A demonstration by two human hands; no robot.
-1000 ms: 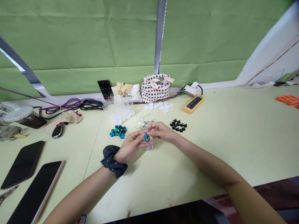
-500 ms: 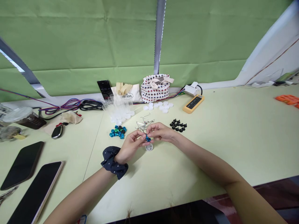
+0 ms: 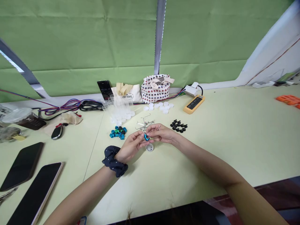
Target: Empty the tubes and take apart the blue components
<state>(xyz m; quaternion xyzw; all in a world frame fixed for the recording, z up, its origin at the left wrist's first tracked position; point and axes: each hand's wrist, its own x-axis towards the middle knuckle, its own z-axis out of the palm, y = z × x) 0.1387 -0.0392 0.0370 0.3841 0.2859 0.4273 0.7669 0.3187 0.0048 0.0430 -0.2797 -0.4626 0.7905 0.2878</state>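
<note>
My left hand (image 3: 131,145), with a dark polka-dot scrunchie (image 3: 114,161) at the wrist, pinches a small shiny blue part (image 3: 146,137). From the left a thin metal wire end rises at this part. The fingers of my right hand (image 3: 161,133) close at the blue part's other side, and a thin metal wire (image 3: 159,127) pokes out above them. How wire and blue part meet is too small to tell. Below the fingers lies a round white cap (image 3: 149,147) with small bits in it. Just beyond the hands is a pile of bent metal wires (image 3: 142,124).
Blue parts (image 3: 118,133) lie to the left, black parts (image 3: 178,126) to the right. Behind are clear plastic tubes (image 3: 119,104), white caps (image 3: 161,106), a patterned pouch (image 3: 155,90) and a yellow power strip (image 3: 194,104). Phones (image 3: 36,195) and a car key (image 3: 57,132) lie at left.
The blue part has tilted and shifted slightly left between my fingers. Thin wire ends now show beside it and above my right hand. My left wrist has turned a little.
</note>
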